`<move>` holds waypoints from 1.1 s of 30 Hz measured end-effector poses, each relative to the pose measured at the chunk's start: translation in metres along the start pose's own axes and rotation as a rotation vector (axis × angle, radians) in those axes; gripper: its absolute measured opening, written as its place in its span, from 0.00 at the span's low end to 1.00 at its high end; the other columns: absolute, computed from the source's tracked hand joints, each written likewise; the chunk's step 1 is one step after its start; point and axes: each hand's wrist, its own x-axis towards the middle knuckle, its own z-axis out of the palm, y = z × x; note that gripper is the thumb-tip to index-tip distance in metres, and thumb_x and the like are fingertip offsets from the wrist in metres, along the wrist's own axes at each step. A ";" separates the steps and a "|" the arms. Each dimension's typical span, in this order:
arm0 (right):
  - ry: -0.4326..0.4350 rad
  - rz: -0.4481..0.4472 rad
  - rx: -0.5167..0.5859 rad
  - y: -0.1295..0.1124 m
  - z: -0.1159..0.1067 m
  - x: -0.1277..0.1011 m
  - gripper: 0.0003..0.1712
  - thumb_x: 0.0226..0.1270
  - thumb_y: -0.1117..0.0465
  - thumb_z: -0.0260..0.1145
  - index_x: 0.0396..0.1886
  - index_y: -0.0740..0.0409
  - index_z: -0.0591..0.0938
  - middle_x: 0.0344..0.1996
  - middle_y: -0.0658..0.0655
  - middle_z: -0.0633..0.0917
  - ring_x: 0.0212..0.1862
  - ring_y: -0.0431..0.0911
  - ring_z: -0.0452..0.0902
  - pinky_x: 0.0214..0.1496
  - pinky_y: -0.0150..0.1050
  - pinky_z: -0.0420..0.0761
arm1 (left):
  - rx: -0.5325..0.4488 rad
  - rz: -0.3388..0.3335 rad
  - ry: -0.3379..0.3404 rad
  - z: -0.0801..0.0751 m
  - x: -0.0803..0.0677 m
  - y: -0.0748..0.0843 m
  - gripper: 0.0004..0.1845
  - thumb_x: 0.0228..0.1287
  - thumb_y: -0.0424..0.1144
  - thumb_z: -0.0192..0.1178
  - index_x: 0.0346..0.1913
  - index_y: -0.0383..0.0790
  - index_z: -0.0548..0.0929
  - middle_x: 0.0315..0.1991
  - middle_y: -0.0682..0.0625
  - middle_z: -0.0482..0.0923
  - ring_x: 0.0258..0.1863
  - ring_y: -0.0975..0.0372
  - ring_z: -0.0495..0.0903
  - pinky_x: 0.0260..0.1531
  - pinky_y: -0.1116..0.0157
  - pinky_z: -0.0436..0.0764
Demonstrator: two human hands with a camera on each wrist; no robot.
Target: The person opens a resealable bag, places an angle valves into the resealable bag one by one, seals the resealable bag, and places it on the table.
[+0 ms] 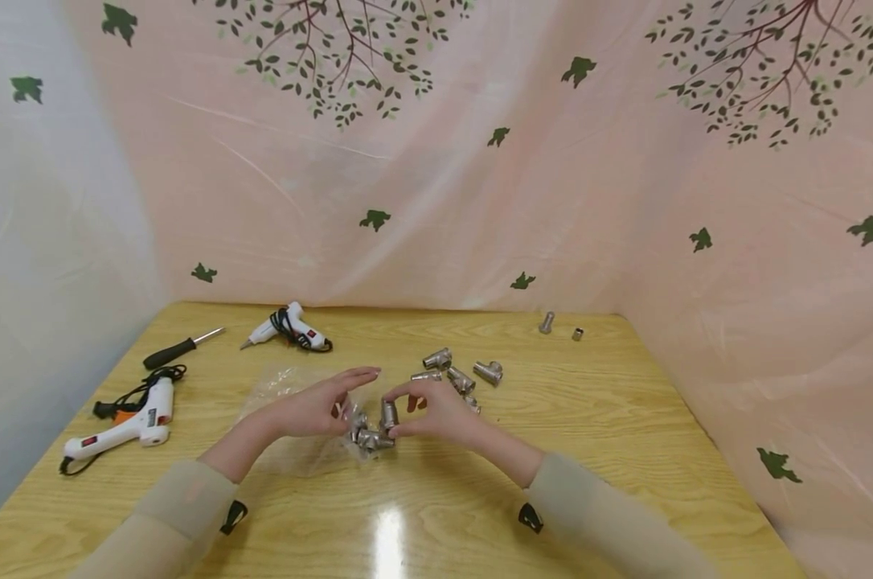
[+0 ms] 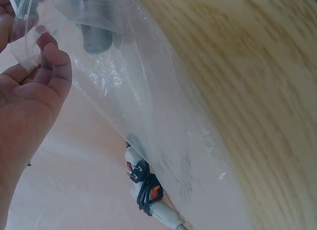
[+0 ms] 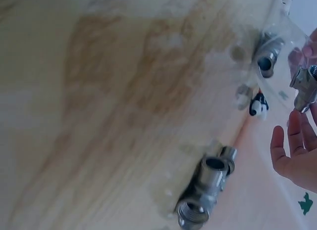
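Right hand pinches a metal fitting upright at the plastic bag mouth. Left hand pinches the bag film, index finger extended. Advise: hold the mouth wide, keep the fitting clear of the pile just beyond.

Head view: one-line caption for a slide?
Right hand pinches a silver metal pipe fitting at a clear plastic bag held by left hand.

A wooden table with pale grain is set in a corner and is enclosed by hung sheets. The back and right sheets are pink, printed with branches and green leaves; the left sheet is greyish white. A bright glare is reflected on the tabletop's near edge.
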 end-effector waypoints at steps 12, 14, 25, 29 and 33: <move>0.067 0.042 0.016 -0.004 0.022 0.012 0.28 0.46 0.55 0.77 0.51 0.53 0.83 0.42 0.50 0.86 0.32 0.43 0.77 0.29 0.26 0.73 | -0.033 -0.015 -0.008 0.001 0.002 -0.004 0.43 0.57 0.25 0.57 0.75 0.43 0.52 0.74 0.43 0.46 0.25 0.66 0.69 0.26 0.69 0.74; 0.083 0.057 0.002 -0.004 0.024 0.014 0.27 0.46 0.54 0.77 0.50 0.53 0.83 0.41 0.50 0.86 0.31 0.42 0.77 0.29 0.26 0.72 | -0.043 -0.020 -0.012 0.001 0.001 -0.005 0.43 0.56 0.25 0.57 0.75 0.44 0.51 0.74 0.44 0.46 0.25 0.66 0.69 0.26 0.69 0.74; 0.048 0.132 0.053 -0.002 0.027 0.015 0.32 0.48 0.53 0.76 0.55 0.54 0.80 0.46 0.53 0.84 0.33 0.39 0.77 0.31 0.27 0.75 | -0.054 -0.022 -0.012 0.003 0.002 -0.007 0.44 0.54 0.23 0.56 0.74 0.43 0.52 0.74 0.43 0.46 0.25 0.67 0.69 0.25 0.70 0.73; 0.034 0.107 0.063 -0.002 0.020 0.010 0.32 0.49 0.54 0.75 0.57 0.54 0.79 0.50 0.54 0.83 0.38 0.44 0.78 0.33 0.28 0.76 | -0.062 -0.025 -0.011 0.003 0.001 -0.008 0.45 0.54 0.23 0.56 0.74 0.44 0.52 0.74 0.43 0.47 0.24 0.67 0.68 0.24 0.70 0.73; 0.021 0.091 0.057 -0.003 0.010 0.004 0.32 0.52 0.52 0.74 0.59 0.52 0.78 0.51 0.54 0.83 0.41 0.46 0.78 0.34 0.29 0.75 | -0.071 -0.020 -0.009 0.003 0.001 -0.009 0.45 0.52 0.23 0.57 0.74 0.43 0.52 0.73 0.42 0.47 0.24 0.67 0.68 0.24 0.70 0.73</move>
